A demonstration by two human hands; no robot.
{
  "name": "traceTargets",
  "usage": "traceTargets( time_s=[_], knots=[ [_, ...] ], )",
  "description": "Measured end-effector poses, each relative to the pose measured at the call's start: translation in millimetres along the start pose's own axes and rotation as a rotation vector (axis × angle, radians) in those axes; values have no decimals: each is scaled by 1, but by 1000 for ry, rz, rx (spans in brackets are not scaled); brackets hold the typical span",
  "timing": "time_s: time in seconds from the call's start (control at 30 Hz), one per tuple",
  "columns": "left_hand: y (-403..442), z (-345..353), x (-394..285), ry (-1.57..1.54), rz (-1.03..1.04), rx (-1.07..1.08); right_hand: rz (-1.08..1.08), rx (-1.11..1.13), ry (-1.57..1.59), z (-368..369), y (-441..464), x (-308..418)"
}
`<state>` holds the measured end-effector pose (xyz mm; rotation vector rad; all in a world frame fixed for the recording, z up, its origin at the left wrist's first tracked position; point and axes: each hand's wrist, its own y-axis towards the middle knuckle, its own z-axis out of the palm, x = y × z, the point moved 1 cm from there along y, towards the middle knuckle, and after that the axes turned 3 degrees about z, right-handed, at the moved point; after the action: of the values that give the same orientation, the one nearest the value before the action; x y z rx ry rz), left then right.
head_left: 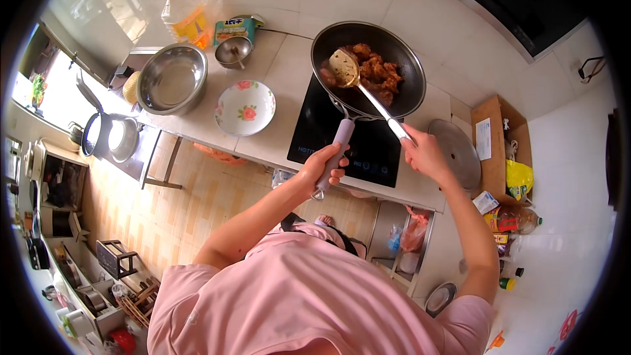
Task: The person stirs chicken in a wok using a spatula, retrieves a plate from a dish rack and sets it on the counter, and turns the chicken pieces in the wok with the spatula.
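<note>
Head view: left hand [323, 167] closed round the pan handle [343, 133], fingers wrapped. Right hand [426, 152] also closed, gripping the end of the spatula [374, 100]. Frying pan [409, 66] is over the far part of the cooktop [312, 128] on the counter [276, 141]; can't tell if its base fully touches. Browned food pieces [381, 79] sit inside, spatula head at their left side.

To do it well, I'd brace the pan with a firm left grip, slide the spatula low under the pieces and turn them gently, so nothing spills over the rim.

Pan handle points back toward the person, slightly left. Spatula's long axis is diagonal: head far and left, grip near and right. Flowered plate [227, 113] lies left of the cooktop, lid [453, 151] right.
</note>
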<state>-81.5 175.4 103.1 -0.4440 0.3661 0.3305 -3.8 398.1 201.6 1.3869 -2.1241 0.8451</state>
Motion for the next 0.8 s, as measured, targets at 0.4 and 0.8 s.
traceTargets(
  time_s=[0.4,0.8],
  knots=[
    [1,-2,1,5,-2,3,196,81,-35,-45,-20,-13],
    [0,-3,-1,1,-8,6,-105,-368,-850,-42,-9,-21]
  ],
)
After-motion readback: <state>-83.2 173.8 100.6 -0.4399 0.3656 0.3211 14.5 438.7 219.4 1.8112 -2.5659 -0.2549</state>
